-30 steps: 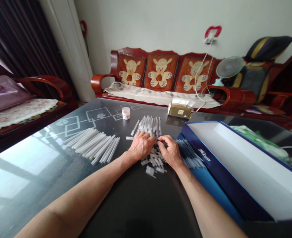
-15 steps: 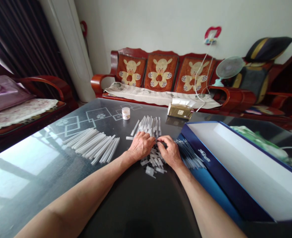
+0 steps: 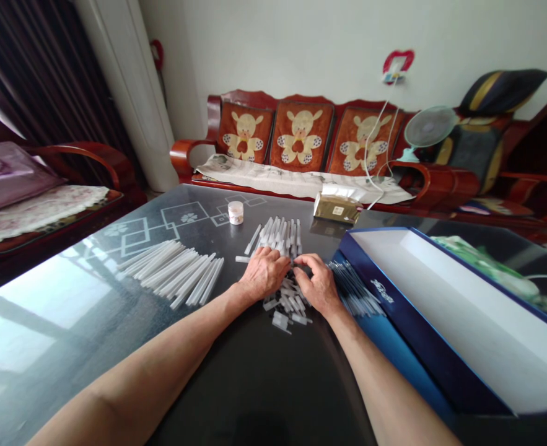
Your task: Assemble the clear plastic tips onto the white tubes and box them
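Note:
My left hand [image 3: 266, 272] is closed with curled fingers over the middle of the table; whatever it pinches is hidden. Close on its right, my right hand [image 3: 317, 282] has thumb and forefinger drawn together around something too small to make out. Beneath and in front of both lie small translucent caps [image 3: 292, 301] in a loose heap. Beyond the fingers rests a pile of white pen-like tubes [image 3: 280, 232]. To the left is a spread of longer white tubes [image 3: 175, 272]. Thin dark refill-like sticks [image 3: 354, 288] lie right of my right hand.
A long blue box with a white inside [image 3: 468, 310] stands on the right of the dark glossy table [image 3: 254, 371]. Farther back are a small white tub [image 3: 236, 212] and a tissue pack [image 3: 338, 205]. A wooden sofa [image 3: 301, 136] and a fan [image 3: 430, 127] stand behind.
Hardly anything differs. Both hands stay in place over the caps, with only a slight shift of the fingers.

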The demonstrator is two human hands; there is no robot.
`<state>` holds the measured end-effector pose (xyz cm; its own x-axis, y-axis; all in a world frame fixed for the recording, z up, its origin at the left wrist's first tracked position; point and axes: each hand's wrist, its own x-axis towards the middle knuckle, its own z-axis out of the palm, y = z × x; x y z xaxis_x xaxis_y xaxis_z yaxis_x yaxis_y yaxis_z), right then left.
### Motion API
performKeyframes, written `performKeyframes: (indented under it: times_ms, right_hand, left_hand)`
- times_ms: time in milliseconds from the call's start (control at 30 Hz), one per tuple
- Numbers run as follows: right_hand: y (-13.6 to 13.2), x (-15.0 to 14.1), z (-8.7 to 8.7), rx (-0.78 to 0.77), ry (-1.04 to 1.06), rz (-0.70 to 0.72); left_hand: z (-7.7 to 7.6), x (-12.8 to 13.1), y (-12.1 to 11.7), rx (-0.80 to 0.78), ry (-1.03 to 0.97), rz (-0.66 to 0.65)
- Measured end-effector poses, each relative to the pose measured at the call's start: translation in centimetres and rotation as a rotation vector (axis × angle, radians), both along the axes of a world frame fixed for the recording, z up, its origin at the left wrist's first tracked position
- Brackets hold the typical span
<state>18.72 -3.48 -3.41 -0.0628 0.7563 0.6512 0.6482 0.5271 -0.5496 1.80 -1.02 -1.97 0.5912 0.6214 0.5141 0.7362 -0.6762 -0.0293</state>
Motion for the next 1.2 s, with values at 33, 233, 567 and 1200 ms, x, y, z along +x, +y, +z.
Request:
performKeyframes:
  times_ms: [33,233,567,1200]
  right_hand:
    - [-0.04,-0.02,0.03,-0.003,0.007,-0.012]
    - [0.27,0.13,-0.18,-0.035,-0.041,-0.057]
    - [-0.02,-0.05,0.12,-0.029,0.004,-0.039]
    - [0.37,0.15,-0.23,-0.054,-0.062,-0.053]
  left_hand:
    - [0.00,0.00,0.01,0.000,-0.003,-0.003]
    - [-0.07,0.02,0.07,0.006,0.007,-0.003]
    - [0.04,0.00,0.00,0.003,0.017,0.004]
    - [0.03,0.07,0.04,-0.003,0.020,-0.005]
